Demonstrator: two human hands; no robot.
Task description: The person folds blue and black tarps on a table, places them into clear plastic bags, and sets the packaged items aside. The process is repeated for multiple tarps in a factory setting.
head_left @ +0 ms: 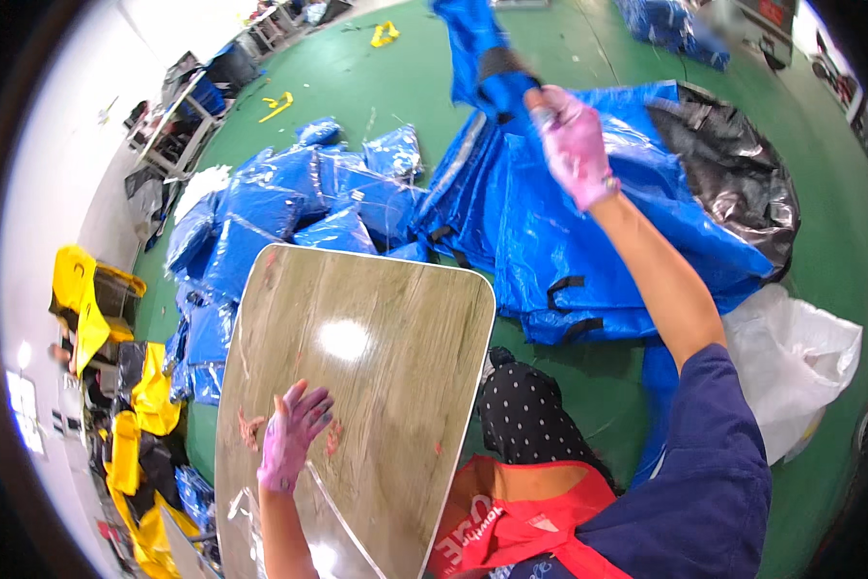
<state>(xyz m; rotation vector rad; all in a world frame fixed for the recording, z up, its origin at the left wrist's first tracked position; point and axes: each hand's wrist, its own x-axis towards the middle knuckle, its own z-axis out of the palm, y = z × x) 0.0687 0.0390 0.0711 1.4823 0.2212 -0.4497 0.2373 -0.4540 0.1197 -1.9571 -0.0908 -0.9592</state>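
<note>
My right hand (574, 150), in a pink glove with bare fingertips, is raised at the upper right, closed on a blue plastic sheet with a black strap (496, 72). That sheet is smeared by motion, and its upper end leaves the picture. Below it lies a heap of folded blue plastic covers (578, 232) with black straps. My left hand (299, 434), gloved alike, is open with fingers spread over the wood-patterned table (385, 338) and holds nothing. Small pinkish scraps (250, 431) lie beside it, and a thin pale strip (342, 521) runs across the tabletop.
Blue packs in clear wrap (260, 203) are piled beyond the table. A black sheet (733, 164) and a white plastic bag (791, 347) lie at right. Yellow and black covers (144, 463) crowd the left. Yellow straps (384, 35) lie on the green floor.
</note>
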